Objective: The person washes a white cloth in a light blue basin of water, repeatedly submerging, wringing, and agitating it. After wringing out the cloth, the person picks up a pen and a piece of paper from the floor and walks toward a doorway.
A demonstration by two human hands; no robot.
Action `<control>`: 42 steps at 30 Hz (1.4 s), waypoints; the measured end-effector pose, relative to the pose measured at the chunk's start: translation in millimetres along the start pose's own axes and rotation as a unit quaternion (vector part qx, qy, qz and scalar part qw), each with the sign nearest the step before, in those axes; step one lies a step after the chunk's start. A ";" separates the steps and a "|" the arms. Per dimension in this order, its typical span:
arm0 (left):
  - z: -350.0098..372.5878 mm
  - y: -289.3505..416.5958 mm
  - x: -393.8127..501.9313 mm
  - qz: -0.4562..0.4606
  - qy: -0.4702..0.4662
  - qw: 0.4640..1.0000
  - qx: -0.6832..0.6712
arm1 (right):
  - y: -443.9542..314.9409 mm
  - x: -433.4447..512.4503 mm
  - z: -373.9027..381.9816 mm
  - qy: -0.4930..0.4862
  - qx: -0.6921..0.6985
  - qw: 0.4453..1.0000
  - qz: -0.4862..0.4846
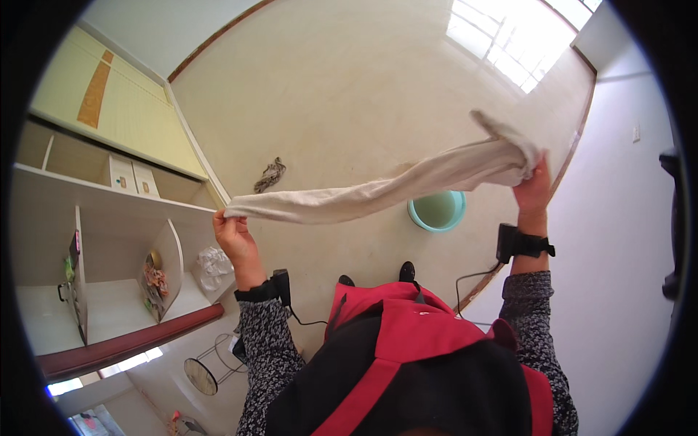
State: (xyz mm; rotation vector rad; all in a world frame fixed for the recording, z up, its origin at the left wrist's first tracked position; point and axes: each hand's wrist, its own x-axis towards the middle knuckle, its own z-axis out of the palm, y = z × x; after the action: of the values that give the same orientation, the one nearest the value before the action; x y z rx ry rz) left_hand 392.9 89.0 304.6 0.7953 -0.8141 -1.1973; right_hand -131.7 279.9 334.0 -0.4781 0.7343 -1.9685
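Note:
A long off-white cloth is stretched between my two hands above the floor, its right end folded over and partly blurred. My left hand pinches the cloth's left end between thumb and fingers. At the other end, my right hand grips the bunched fabric. A light-blue bucket holding cloudy water stands on the floor beneath the right half of the cloth, its far rim partly hidden by it. On the floor beyond the cloth's left part lies a crumpled dark patterned rag.
White shelving with various items runs along the left. A round stool stands at lower left, and a white wall rises at right. My black shoes are on the floor near the bucket. Cables hang from both wrist straps.

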 end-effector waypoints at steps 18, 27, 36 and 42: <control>-130.3 -23.6 -70.6 -0.197 -0.204 0.906 0.314 | 322.3 -98.3 198.4 -0.102 0.081 0.846 0.516; -122.6 2.3 -83.1 -0.333 -0.182 0.916 0.132 | 339.2 -103.1 221.0 -0.131 -0.107 0.748 0.641; -171.1 -24.4 -122.6 -0.304 0.100 0.917 0.239 | 336.4 -68.4 131.1 0.055 -0.118 0.755 0.642; -167.0 -46.5 -143.8 -0.210 0.219 0.909 0.286 | 336.4 -67.6 118.0 -0.228 -0.563 0.644 0.465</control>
State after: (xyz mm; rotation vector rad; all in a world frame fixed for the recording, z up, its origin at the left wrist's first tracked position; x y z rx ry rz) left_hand 491.9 236.9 166.7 1.7257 -0.6314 -1.0863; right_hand 187.9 179.4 195.0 -0.9968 1.4357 -0.1933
